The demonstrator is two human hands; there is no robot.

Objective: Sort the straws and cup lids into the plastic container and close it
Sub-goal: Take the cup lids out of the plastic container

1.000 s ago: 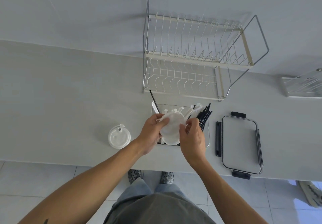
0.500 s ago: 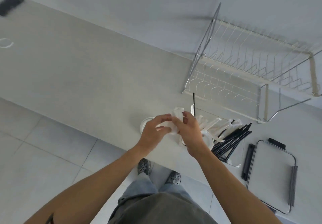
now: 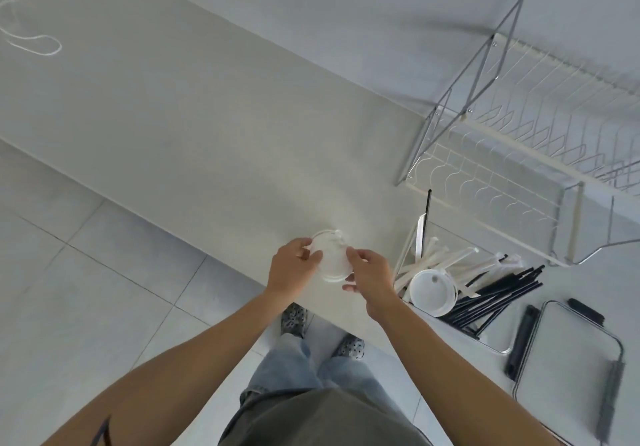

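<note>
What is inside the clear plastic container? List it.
Inside the container: a white cup lid lying on top, white wrapped straws and black straws. Whatever sits under the lid is covered.

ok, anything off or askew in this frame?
One black straw stands nearly upright at the container's far left corner, while the other black straws lie in a flat bundle. The container lid is still off, beside it. Both hands hold a cup lid over the counter, left of the container. Nothing spilled.
</note>
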